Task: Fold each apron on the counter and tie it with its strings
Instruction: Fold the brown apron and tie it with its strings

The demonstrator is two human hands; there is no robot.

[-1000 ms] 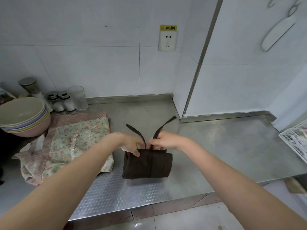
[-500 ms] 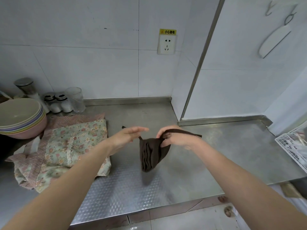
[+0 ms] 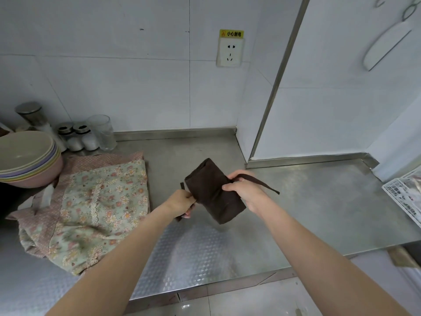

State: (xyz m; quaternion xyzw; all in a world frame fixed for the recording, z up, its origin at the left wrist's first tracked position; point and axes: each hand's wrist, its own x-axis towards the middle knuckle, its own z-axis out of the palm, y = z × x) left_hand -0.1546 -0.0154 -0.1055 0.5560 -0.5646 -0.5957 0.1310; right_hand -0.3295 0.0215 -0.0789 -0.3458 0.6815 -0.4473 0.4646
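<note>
White rack [image 3: 405,199] cut off right.

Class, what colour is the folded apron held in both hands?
Dark brown, plain with no pattern. The folded apron shows best in the head view.

Left hand [image 3: 182,201]: forearm extended forward, fingers curled, pinching strap end. Right hand [image 3: 245,190]: forearm extended forward, fingers curled over bundle top, thumb hooked under second strap.

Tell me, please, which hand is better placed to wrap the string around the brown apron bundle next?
The left hand, probably: it pinches a free string end beside the brown apron bundle, while the right hand grips the bundle and the other string, steadying it above the counter.
</note>
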